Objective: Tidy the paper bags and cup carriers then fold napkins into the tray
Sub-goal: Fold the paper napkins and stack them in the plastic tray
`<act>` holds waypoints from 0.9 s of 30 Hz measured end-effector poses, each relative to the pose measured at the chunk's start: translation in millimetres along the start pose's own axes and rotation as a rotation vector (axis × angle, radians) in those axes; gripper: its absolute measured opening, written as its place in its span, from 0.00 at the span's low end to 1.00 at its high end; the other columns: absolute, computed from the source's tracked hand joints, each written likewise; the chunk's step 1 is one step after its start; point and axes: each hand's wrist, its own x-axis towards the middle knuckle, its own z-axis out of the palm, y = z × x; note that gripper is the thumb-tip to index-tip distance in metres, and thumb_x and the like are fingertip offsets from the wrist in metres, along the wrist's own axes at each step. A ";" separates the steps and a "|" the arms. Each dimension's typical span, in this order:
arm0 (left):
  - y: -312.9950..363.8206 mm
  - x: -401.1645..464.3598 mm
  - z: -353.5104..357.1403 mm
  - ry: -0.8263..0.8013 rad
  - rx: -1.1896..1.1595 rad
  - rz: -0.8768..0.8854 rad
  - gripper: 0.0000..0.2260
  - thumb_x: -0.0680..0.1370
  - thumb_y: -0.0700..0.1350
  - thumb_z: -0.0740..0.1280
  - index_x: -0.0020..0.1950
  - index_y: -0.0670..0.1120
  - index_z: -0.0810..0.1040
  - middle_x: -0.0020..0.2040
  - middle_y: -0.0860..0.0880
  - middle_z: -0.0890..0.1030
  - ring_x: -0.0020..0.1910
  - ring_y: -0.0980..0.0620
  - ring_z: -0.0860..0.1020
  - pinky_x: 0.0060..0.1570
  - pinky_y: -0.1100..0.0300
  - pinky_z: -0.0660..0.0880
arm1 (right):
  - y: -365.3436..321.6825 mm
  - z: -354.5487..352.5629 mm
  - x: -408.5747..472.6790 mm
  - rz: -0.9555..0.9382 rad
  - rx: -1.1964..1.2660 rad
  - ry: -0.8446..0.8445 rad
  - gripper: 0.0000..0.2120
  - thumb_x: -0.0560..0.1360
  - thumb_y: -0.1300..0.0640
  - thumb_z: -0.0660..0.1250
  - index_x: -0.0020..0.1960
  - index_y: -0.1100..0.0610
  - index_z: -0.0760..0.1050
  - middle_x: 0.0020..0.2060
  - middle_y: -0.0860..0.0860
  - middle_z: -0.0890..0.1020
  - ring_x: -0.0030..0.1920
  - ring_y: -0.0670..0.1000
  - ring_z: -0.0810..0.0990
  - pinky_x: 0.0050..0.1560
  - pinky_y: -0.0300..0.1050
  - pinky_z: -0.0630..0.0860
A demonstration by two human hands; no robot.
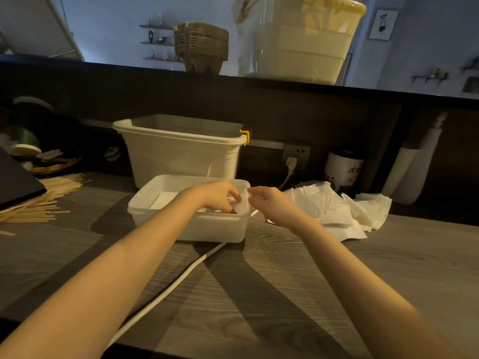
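Note:
A shallow white plastic tray [155, 200] stands on the wooden counter, with folded white napkins [163, 200] lying flat inside at its left. My left hand [220, 196] reaches over the tray's right end and pinches a folded napkin [243, 203] held upright against the right wall. My right hand [269, 203] hovers just right of the tray rim, fingers apart and curled, holding nothing. A loose heap of unfolded white napkins [337, 208] lies to the right. A stack of brown cup carriers [202, 45] and a bin of paper bags [300, 37] sit on the upper ledge.
A larger empty translucent bin [181, 151] stands behind the tray. Wooden stir sticks [44, 198] are scattered at the left beside a dark flat object [15, 182]. A white cable [181, 278] runs from a wall socket [295, 156] under the tray. A dark-lidded canister [342, 167] stands at the right.

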 end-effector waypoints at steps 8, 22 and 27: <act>60.3 -4.3 1.7 0.643 -0.223 0.045 0.09 0.79 0.49 0.61 0.50 0.48 0.78 0.46 0.49 0.81 0.46 0.51 0.78 0.49 0.53 0.77 | 28.9 -44.0 -17.5 -0.006 -0.003 0.190 0.15 0.81 0.57 0.58 0.66 0.55 0.72 0.62 0.52 0.77 0.59 0.50 0.76 0.54 0.41 0.72; 104.0 37.7 91.2 0.713 -0.847 0.022 0.10 0.81 0.44 0.57 0.43 0.47 0.75 0.32 0.51 0.76 0.33 0.55 0.75 0.38 0.60 0.73 | 99.2 -63.4 -30.3 -0.072 -0.610 0.308 0.14 0.78 0.55 0.62 0.63 0.52 0.74 0.62 0.51 0.75 0.60 0.52 0.73 0.55 0.46 0.71; 96.7 40.1 101.0 0.776 -0.895 -0.004 0.11 0.81 0.44 0.57 0.41 0.48 0.74 0.32 0.52 0.75 0.32 0.57 0.74 0.36 0.66 0.71 | 98.0 -43.1 -12.0 -0.228 -0.770 0.259 0.16 0.78 0.53 0.62 0.65 0.54 0.73 0.64 0.53 0.73 0.63 0.54 0.71 0.61 0.46 0.67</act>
